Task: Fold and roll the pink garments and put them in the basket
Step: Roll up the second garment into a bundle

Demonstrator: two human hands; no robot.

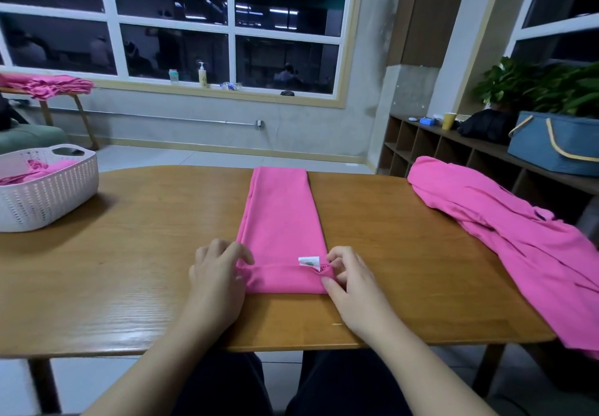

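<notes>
On a wooden table (129, 269), the left hand (218, 273) and right hand (348, 281) both pinch the near, turned-over end of a long folded pink garment (280, 217).

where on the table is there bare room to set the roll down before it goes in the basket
Bare wood lies between the white basket and the folded pink strip, and between that strip and the loose pink garment. The near middle is crowded by the left hand and right hand.

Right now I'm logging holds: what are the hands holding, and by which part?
Both hands, left and right, pinch the folded pink garment at its rolled near end, one at each corner.
</notes>
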